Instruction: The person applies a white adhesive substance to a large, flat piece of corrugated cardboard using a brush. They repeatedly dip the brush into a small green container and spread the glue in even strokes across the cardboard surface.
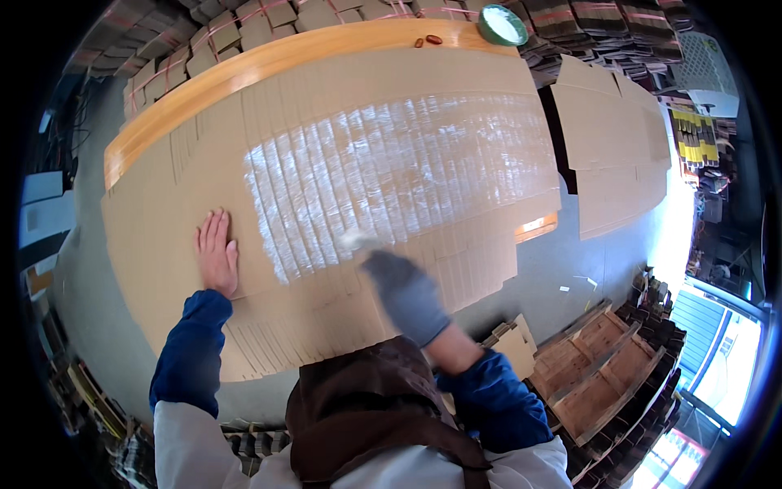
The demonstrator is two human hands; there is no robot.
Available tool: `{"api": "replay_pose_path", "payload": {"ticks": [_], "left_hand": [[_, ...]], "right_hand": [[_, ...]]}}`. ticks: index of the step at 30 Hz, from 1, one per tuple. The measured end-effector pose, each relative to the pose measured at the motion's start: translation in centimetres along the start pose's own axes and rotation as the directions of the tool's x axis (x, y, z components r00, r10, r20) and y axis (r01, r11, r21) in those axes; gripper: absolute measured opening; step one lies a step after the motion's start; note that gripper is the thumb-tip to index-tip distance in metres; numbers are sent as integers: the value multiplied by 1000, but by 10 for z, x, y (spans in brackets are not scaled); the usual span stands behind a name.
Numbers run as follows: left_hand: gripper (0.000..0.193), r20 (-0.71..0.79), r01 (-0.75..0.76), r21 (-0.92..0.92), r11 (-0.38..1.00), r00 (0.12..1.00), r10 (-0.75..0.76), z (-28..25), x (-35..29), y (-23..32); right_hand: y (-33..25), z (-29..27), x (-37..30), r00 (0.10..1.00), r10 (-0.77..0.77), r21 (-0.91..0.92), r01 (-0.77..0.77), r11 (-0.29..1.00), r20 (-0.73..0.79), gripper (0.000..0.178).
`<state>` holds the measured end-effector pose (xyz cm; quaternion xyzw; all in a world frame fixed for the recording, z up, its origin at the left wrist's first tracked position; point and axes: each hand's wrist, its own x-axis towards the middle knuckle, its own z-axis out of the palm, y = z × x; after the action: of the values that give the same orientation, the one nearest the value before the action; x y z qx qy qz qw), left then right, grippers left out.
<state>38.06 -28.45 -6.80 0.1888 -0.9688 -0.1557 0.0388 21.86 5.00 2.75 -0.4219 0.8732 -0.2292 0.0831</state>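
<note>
Overlapping brown cardboard sheets (pixel 171 236) lie fanned out in front of me, their folded edges in close rows. A wet, shiny white coating (pixel 391 175) covers the middle rows. My left hand (pixel 217 254) is bare and rests flat on the cardboard, left of the coating, fingers stretched out. My right hand (pixel 406 295), in a grey glove, is closed at the coating's near edge, smeared by motion. From its fingertips sticks a blurred white brush-like tool (pixel 358 240), over the coating; its exact kind is unclear.
Beneath the cardboard is a wooden tabletop (pixel 301 50). A green bowl (pixel 503 24) of white paste and small reddish-brown objects (pixel 433 39) stand along its far edge. Bundled cardboard stacks (pixel 220 37) line the back. More sheets (pixel 619 147) lie right; a wooden pallet (pixel 599 367) is lower right.
</note>
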Motion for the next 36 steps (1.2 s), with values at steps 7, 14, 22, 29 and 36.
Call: {"api": "replay_pose_path", "payload": {"ticks": [7, 14, 22, 29, 36], "left_hand": [[54, 11, -7, 8, 1000, 1000, 7, -3, -2, -1], [53, 12, -26, -3, 1000, 1000, 26, 0, 1, -1], [52, 7, -54, 35, 998, 999, 54, 0, 3, 0], [51, 1, -65, 69, 996, 998, 65, 2, -5, -13], [51, 17, -20, 62, 998, 1000, 19, 0, -4, -16]], "right_hand": [[83, -49, -11, 965, 207, -23, -213, 977, -163, 26], [158, -90, -8, 884, 435, 36, -435, 900, -172, 23], [133, -118, -22, 969, 234, -127, -223, 967, 79, 29], [144, -103, -21, 991, 88, -234, -63, 970, 100, 20], [155, -97, -25, 986, -141, -169, 125, 978, -87, 22]]}}
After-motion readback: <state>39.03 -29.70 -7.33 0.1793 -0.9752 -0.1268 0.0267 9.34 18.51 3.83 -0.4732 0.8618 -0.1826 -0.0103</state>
